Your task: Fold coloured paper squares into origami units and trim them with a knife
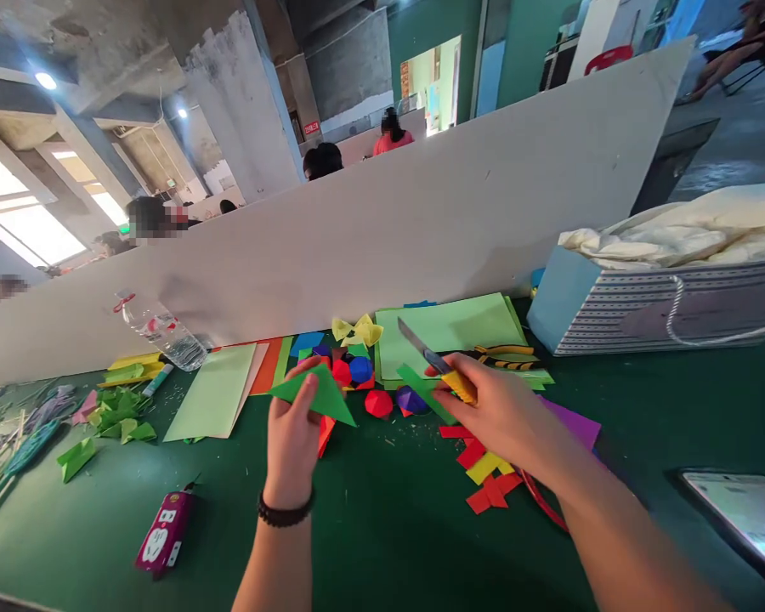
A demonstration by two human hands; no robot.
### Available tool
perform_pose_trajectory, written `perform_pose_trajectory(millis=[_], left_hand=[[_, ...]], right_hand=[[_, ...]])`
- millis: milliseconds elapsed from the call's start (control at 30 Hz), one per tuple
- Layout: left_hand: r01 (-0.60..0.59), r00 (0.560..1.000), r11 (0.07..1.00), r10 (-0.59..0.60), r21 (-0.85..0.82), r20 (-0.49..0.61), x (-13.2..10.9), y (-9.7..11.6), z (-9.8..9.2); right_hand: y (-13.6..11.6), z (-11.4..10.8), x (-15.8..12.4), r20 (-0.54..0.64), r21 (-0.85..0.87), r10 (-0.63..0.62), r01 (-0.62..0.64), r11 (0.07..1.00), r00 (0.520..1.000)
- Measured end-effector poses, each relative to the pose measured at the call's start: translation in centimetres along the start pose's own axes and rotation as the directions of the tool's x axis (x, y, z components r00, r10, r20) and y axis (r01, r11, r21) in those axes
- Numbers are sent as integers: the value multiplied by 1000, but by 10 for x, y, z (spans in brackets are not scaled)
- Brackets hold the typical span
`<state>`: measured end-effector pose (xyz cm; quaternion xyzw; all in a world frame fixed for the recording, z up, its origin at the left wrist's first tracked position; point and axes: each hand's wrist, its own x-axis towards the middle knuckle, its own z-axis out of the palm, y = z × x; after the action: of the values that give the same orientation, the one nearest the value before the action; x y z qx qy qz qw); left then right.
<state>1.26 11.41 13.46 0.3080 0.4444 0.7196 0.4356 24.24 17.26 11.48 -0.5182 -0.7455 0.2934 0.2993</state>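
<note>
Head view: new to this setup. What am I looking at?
There's no machine: these are a person's two bare hands, filmed by a camera worn on the head, looking forward and down. The left hand pinches a folded green paper; the right hand holds a yellow-handled knife, blade out. On the dark green table are a red faceted paper ball, light green sheets, a plastic water bottle and a smartphone. A patterned gift bag stands at the right, before a white partition.

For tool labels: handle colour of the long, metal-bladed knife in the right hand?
The knife's handle is yellow; see the head view.
</note>
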Motion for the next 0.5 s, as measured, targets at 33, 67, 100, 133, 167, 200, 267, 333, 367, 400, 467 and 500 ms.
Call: perform_pose_trajectory(millis=[33,67,100,133,167,200,267,333,367,400,467,500], left_hand=[[26,999,998,-27,-50,-30,2,4,-10],[68,996,993,-74,-99,-59,3,7,-20],[101,991,988,-110,-118,-77,3,7,-29],[133,985,983,-145,-127,-93,1,5,-37],[164,978,978,-178,-131,-105,-3,0,-42],[196,971,971,-211,-134,-111,-7,-6,-46],[271,952,950,-288,-153,-100,-18,-22,-46],[335,934,924,-351,-185,-60,-29,-36,-37],[353,930,913,-367,-204,-36,-34,-41,-30],[363,927,905,-375,-223,-14,-38,-45,-22],[357,931,896,-365,-263,19,-44,-47,-6],[346,935,895,-353,-282,28,-46,-47,2]], right_hand=[[6,1,3,51,-92,15,-10,996,999],[10,3,7,99,-157,31,-15,987,995],[13,6,10,134,-196,44,-17,981,990],[14,8,12,154,-213,52,-18,977,987],[13,11,12,159,-215,56,-21,976,986],[9,14,12,155,-212,56,-22,977,986],[-3,18,6,159,-145,22,1,989,987],[-18,22,-3,195,39,-73,67,997,978],[-25,24,-7,218,141,-127,97,985,968],[-32,27,-12,226,199,-161,116,973,961],[-40,32,-17,219,238,-178,124,963,959],[-43,34,-19,208,237,-173,122,964,963]])
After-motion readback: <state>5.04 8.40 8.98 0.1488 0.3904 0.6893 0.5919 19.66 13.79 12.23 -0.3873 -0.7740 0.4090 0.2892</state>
